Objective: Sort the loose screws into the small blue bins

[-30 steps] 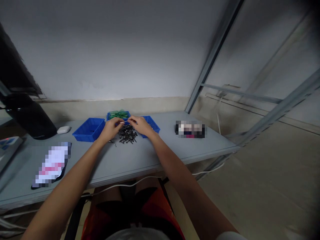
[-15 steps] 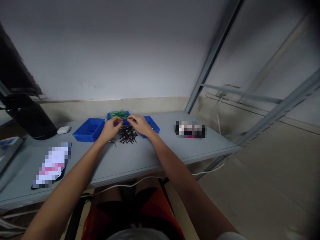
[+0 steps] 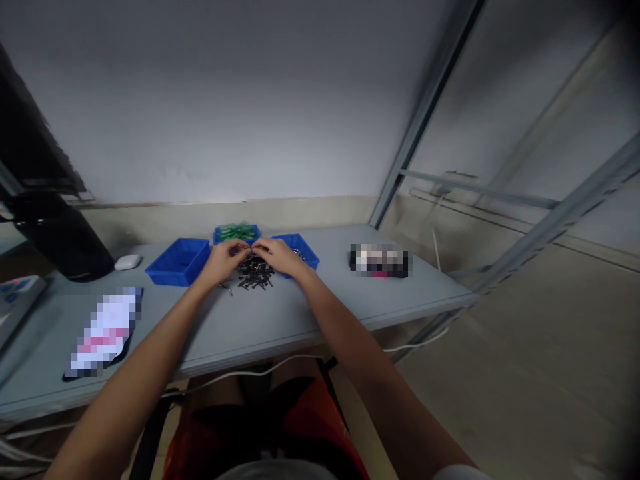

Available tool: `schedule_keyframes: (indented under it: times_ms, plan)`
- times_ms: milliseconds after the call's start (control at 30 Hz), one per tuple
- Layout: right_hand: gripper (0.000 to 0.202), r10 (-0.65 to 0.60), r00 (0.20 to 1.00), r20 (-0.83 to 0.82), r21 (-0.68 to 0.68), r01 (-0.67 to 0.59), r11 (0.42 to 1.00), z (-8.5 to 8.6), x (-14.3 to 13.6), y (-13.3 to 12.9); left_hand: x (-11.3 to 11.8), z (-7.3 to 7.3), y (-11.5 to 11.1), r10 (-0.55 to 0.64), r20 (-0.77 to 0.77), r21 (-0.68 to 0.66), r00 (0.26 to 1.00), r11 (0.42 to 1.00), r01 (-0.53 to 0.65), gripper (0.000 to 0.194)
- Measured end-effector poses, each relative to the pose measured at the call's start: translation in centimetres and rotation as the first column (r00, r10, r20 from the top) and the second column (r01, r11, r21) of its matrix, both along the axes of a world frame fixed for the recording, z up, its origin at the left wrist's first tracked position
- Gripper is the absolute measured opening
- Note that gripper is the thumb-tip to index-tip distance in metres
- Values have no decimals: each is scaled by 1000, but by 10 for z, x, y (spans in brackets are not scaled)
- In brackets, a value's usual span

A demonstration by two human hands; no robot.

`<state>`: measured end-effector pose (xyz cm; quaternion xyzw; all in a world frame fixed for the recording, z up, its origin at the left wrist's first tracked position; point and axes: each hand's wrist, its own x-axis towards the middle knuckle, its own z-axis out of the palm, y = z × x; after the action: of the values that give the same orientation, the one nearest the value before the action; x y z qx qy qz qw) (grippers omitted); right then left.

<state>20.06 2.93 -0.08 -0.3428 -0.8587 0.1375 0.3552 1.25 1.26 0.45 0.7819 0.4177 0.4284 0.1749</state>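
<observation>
My left hand (image 3: 225, 259) and my right hand (image 3: 276, 253) meet fingertip to fingertip above a pile of dark screws (image 3: 255, 272) on the grey table. Both are closed in a pinch; whatever sits between the fingers is too small to make out. Behind them is a blue tray of green pieces (image 3: 237, 231). Beside my right hand stands a blue tray (image 3: 311, 255) with small metal parts in it, partly covered by the hand. Left of my left hand is another blue tray (image 3: 173, 267). A few loose pieces (image 3: 226, 290) lie by my left wrist.
On the left are a black bottle (image 3: 65, 240), a white case (image 3: 127, 262), a blurred-out phone-like item (image 3: 104, 333) and a device (image 3: 17, 300) at the edge. A pixelated dark item (image 3: 379, 261) lies at right, near the metal shelf post (image 3: 425, 107).
My hands have come together and dropped slightly; their fingertips, apart before, now meet. More of the green pieces shows behind them.
</observation>
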Motion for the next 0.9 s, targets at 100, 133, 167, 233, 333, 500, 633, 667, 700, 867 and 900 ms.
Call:
schedule_keyframes:
  times_ms: [100, 133, 167, 233, 333, 500, 633, 667, 700, 867, 900]
  plan:
    - [20, 14, 1000, -19, -9, -15, 1000, 1, -2, -1, 1, 3, -2, -33, 84, -18, 996, 999, 35, 30]
    - [19, 19, 1000, -14, -10, -20, 1000, 1, -2, -2, 1, 3, -2, -31, 109, -27, 994, 999, 34, 30]
    - [19, 23, 1000, -2, -12, -23, 1000, 1, -3, -2, 1, 4, -2, -22, 130, -41, 991, 999, 27, 30]
    - [19, 16, 1000, 9, -8, -16, 1000, 1, -2, -2, 2, 3, 0, 10, 155, -78, 988, 997, 2, 30]
    - [20, -33, 997, -65, 15, 34, 999, 2, 1, -1, 0, 3, 2, 49, 140, -91, 989, 995, -36, 26]
    - [22, -52, 992, -118, -20, 50, 999, 3, 3, -3, -2, 2, 3, 26, 4, -42, 1000, 999, -25, 18]
    - [19, -46, 998, -48, -15, 45, 999, 3, 3, -3, -3, 1, 3, 38, -30, -30, 999, 999, -39, 20]
    - [20, -55, 998, -44, -16, 54, 998, 3, 3, -3, -3, 1, 3, 49, -35, -25, 998, 998, -50, 20]
    - [20, -63, 997, -43, -21, 62, 998, 3, 3, -3, -3, 0, 3, 59, -40, -20, 997, 998, -59, 20]
    - [21, -67, 998, -21, -24, 67, 998, 3, 4, -1, -4, -2, 5, 48, -65, -8, 997, 999, -49, 20]
    - [21, -71, 997, -17, -19, 70, 997, 3, 5, -1, -4, -3, 5, 47, -69, -6, 997, 999, -47, 20]
